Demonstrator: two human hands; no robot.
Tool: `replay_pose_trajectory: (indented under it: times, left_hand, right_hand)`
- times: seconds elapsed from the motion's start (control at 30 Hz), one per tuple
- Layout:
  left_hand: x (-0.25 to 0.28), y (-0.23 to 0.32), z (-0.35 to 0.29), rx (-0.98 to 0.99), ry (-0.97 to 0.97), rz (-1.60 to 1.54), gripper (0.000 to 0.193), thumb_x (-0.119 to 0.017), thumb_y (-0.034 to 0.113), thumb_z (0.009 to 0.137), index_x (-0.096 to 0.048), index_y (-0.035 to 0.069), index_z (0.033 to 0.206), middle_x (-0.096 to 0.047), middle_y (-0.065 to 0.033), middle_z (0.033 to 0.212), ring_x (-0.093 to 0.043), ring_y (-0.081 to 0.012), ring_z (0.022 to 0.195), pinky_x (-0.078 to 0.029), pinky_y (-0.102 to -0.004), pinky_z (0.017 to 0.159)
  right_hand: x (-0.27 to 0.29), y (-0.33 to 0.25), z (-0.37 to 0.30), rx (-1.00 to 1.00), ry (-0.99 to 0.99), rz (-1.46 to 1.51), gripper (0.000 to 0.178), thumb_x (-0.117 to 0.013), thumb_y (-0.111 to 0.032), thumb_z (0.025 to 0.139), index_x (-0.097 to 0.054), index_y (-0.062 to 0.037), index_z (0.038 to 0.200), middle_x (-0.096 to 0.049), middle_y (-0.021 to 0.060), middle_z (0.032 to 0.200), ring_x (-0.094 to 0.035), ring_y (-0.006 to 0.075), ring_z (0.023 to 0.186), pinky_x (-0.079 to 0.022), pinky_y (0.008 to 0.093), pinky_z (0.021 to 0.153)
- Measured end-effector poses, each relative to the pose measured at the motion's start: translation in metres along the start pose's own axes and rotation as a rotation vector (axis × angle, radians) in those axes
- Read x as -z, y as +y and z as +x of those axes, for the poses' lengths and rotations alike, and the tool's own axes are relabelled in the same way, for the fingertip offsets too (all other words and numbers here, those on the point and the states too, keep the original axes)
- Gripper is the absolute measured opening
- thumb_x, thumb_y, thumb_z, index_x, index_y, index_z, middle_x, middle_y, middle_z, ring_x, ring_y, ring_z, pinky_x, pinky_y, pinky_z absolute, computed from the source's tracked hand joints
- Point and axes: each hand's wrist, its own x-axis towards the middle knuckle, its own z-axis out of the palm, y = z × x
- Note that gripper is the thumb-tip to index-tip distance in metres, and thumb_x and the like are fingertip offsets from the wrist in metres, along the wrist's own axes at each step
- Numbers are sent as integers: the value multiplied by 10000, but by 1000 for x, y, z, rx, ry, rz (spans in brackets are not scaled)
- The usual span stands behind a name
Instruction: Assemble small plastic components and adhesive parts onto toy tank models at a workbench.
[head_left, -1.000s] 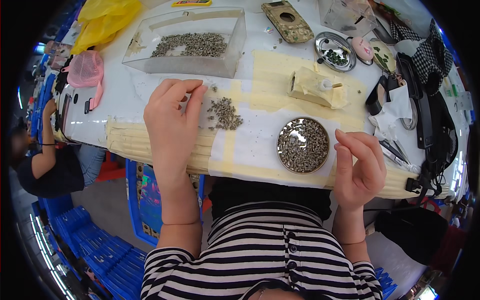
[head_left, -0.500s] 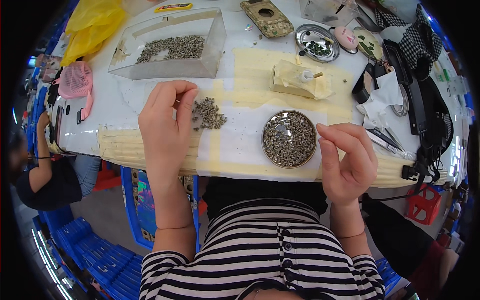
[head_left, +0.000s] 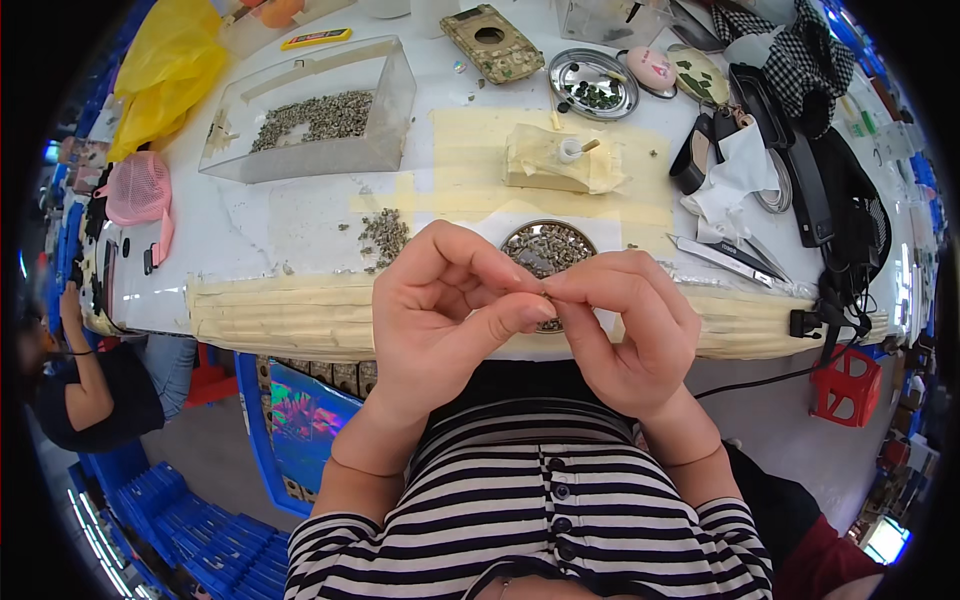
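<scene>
My left hand (head_left: 445,310) and my right hand (head_left: 625,325) meet in front of my chest, fingertips pinched together on a tiny part that is mostly hidden between them. Just behind the fingers a round metal dish (head_left: 548,247) full of small grey parts rests on the white table (head_left: 250,240). A loose heap of the same small parts (head_left: 383,232) lies on the table to the left of the dish.
A clear plastic box (head_left: 310,120) of grey parts stands at the back left, a tape-wrapped block (head_left: 558,160) mid-table, a second metal dish (head_left: 594,82) behind it. Tweezers (head_left: 720,255) and black cables (head_left: 830,200) lie right. Another person (head_left: 90,380) sits at far left.
Both hands have left the table and come together in front of my chest. The left hand rose from the loose heap, the right from beside the dish, and their fingertips now pinch together.
</scene>
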Motion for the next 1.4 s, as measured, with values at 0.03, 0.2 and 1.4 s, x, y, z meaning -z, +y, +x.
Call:
replay_pose_trajectory:
  times: [0.03, 0.2, 1.4]
  left_hand:
    - [0, -2, -1, 9, -4, -2, 189, -707, -68, 846, -590, -38, 992, -687, -115, 936, -678, -134, 853, -564, -242, 753]
    - [-3, -6, -5, 86, -11, -59, 164, -680, -55, 875, -641, -74, 1033, -694, -120, 965, -682, -142, 857, -570, -254, 784]
    - [-8, -3, -3, -618, 58, 998, 269, -762, -69, 723, -726, 32, 970, -627, -86, 948, -599, -192, 819, -485, -270, 692]
  right_hand:
    - [1, -1, 0, -7, 9, -10, 221, -755, 80, 736, -705, -1, 936, -655, 102, 832, -641, 197, 678, -522, 275, 570]
    - [2, 3, -1, 42, 58, -36, 228, -759, 71, 744, -703, -8, 951, -654, 92, 845, -639, 189, 686, -522, 270, 570]
    - [6, -1, -8, -408, -12, 476, 130, -692, 37, 839, -675, 39, 968, -657, 79, 904, -615, 112, 758, -498, 230, 681]
